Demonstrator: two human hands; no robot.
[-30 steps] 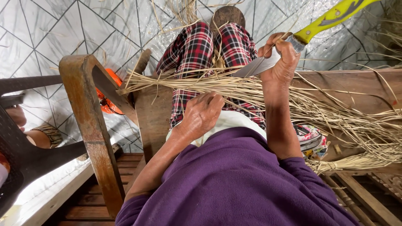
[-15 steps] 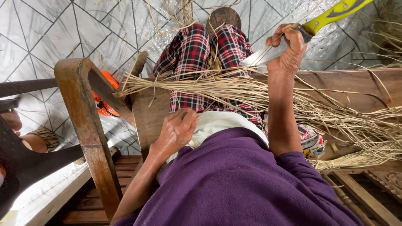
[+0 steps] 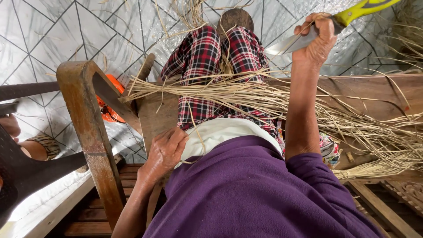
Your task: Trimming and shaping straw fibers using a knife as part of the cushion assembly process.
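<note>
I look down over my purple top and plaid-trousered legs [image 3: 207,57]. A long bundle of dry straw strips [image 3: 246,94] lies across my lap and spreads to the right over a wooden bench. My right hand [image 3: 316,42] is raised at the upper right and grips a knife [image 3: 304,42] with a yellow-green handle, blade pointing left above the straw. My left hand [image 3: 165,150] rests low by my waist on the wooden seat edge, pinching a thin straw strand [image 3: 196,136].
A worn wooden chair arm [image 3: 86,123] rises at the left, with an orange object [image 3: 108,110] behind it. A dark plastic chair [image 3: 22,172] sits at the far left. White tiled floor with loose straw lies beyond my feet.
My right hand has lifted the knife up and to the right, away from the straw. My left hand has slid from the bundle down toward my waist.
</note>
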